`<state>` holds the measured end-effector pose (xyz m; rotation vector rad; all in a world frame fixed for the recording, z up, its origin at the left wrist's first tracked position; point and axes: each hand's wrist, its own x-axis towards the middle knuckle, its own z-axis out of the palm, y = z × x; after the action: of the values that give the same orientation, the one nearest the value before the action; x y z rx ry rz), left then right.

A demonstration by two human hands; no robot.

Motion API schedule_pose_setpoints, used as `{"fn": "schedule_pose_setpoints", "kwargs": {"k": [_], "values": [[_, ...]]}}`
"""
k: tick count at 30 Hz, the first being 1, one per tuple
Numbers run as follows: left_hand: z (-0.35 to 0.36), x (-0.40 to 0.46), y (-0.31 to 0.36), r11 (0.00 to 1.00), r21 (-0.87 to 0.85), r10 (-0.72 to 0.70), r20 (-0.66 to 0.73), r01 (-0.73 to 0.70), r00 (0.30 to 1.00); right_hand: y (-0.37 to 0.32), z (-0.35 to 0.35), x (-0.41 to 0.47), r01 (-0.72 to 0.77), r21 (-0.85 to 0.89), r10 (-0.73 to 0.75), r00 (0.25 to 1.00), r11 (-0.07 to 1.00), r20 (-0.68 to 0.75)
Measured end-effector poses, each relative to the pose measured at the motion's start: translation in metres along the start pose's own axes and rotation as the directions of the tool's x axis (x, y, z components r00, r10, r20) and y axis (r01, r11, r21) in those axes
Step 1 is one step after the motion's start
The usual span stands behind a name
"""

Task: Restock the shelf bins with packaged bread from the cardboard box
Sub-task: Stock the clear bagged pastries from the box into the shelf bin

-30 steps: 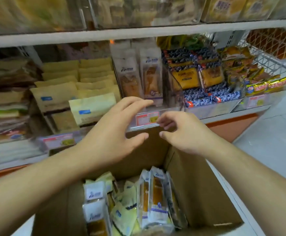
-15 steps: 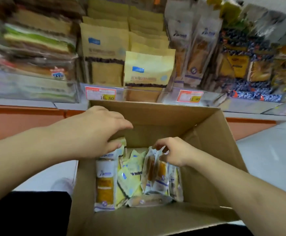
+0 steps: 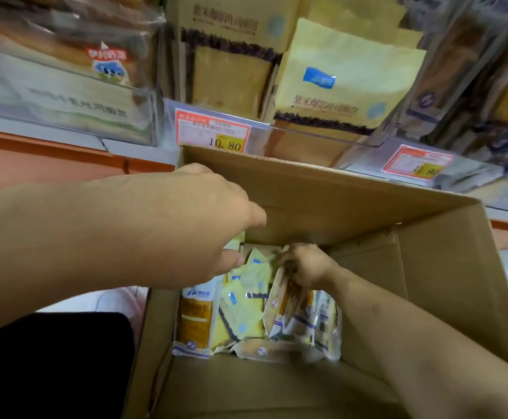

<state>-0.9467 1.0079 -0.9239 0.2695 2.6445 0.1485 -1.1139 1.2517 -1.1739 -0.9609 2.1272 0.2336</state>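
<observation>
Packaged bread lies in a loose heap at the bottom of the cardboard box, under the shelf bins. One second ago both my hands were up at the bin front; now they are down inside the box, so I judge that a new pick is starting. My right hand has its fingers curled round the top edge of a clear packet with brown bread and pinches it. My left hand is over the yellow packets, and its fingertips are hidden behind the palm, so I cannot tell if they hold anything.
</observation>
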Motion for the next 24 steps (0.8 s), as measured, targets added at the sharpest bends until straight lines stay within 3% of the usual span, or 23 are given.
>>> {"fn": "schedule_pose_setpoints", "kwargs": {"k": [5, 12, 18, 24], "values": [[-0.005, 0.005, 0.005, 1.0, -0.015, 0.017, -0.003, -0.017, 1.0, 0.005, -0.004, -0.013, 0.035, 0.031, -0.032, 0.995, 0.999, -0.097], [-0.018, -0.002, 0.026, 0.997, -0.075, 0.023, -0.068, -0.028, 0.997, -0.005, -0.059, -0.079, 0.118, -0.056, -0.129, 0.955, 0.991, -0.268], [-0.033, 0.0, 0.056, 0.995, -0.101, -0.013, -0.126, 0.0, 0.992, -0.037, -0.13, -0.182, 0.134, -0.143, -0.185, 0.871, 0.981, -0.454], [-0.043, 0.009, 0.093, 0.962, -0.26, -0.127, -0.161, 0.082, 0.979, -0.051, -0.173, -0.261, 0.153, -0.09, -0.174, 0.717, 0.984, -0.675]]}}
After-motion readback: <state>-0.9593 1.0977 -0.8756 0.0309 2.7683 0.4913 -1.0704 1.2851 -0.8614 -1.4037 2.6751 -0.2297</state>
